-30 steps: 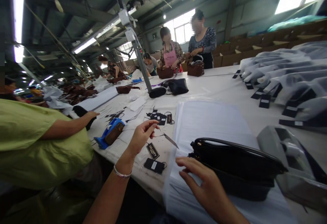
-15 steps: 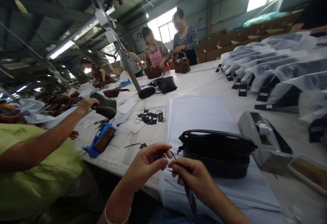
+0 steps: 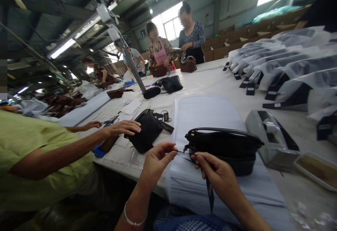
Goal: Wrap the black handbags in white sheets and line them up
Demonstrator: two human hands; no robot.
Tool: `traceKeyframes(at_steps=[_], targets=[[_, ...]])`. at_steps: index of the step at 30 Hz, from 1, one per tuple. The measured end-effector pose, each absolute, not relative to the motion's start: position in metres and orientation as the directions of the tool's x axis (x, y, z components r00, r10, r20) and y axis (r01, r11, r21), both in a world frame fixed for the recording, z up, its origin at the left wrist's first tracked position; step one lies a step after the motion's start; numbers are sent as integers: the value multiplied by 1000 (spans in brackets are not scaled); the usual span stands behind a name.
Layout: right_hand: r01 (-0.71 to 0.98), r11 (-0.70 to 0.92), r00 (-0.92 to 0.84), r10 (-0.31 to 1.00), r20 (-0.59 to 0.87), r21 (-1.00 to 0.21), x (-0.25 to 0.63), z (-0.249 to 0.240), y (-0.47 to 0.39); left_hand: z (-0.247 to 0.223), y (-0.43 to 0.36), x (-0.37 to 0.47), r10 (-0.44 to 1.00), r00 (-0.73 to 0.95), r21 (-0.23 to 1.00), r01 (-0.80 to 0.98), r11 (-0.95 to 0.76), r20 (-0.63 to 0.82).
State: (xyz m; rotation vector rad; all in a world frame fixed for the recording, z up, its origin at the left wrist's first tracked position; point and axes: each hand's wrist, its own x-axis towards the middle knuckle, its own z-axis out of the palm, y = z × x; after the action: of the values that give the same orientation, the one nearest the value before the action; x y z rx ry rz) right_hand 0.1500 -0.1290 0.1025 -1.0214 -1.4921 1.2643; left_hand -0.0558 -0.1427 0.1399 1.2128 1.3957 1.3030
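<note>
My left hand pinches one end of a thin black cord between thumb and fingertips. The cord is stretched in a narrow loop across to my right hand, whose thumb and finger are closed on its other end. A dark hang tag dangles below my right hand, seen mostly edge-on. Right behind my hands a black handbag stands upright, its strap arched over the top and a zip pull at its left end. It rests on a stack of white sheets.
A grey tape dispenser and a shallow clear tray lie to the right. Wrapped bags line the back right. At left, a co-worker's hand touches another black bag. A metal post rises from the table.
My hands have moved slightly right and drawn apart, pulling the cord loop taut. The co-worker at left has brought a black bag rightward onto the table beside my left hand, over the loose tags.
</note>
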Motion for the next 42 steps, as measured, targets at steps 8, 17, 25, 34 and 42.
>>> traceKeyframes(at_steps=[8, 17, 25, 34, 42], targets=[[92, 551, -298, 810, 505, -830, 152, 91, -137, 133, -147, -43, 962, -268, 971, -237, -17, -48], [-25, 329, -245, 913, 325, -944, 143, 92, -137, 139, -158, -33, 968, -211, 990, -12, -139, 134], [-310, -14, -312, 946, 88, -951, 135, 110, -137, 134, -159, -10, 958, -67, 960, 29, -279, 280], [-90, 130, -223, 964, 147, -987, 147, 119, -131, 123, -150, -13, 969, -156, 968, -131, -215, 194], [267, 560, -43, 820, 571, -784, 156, 127, -92, 102, -96, -10, 978, -143, 973, -152, -176, 154]])
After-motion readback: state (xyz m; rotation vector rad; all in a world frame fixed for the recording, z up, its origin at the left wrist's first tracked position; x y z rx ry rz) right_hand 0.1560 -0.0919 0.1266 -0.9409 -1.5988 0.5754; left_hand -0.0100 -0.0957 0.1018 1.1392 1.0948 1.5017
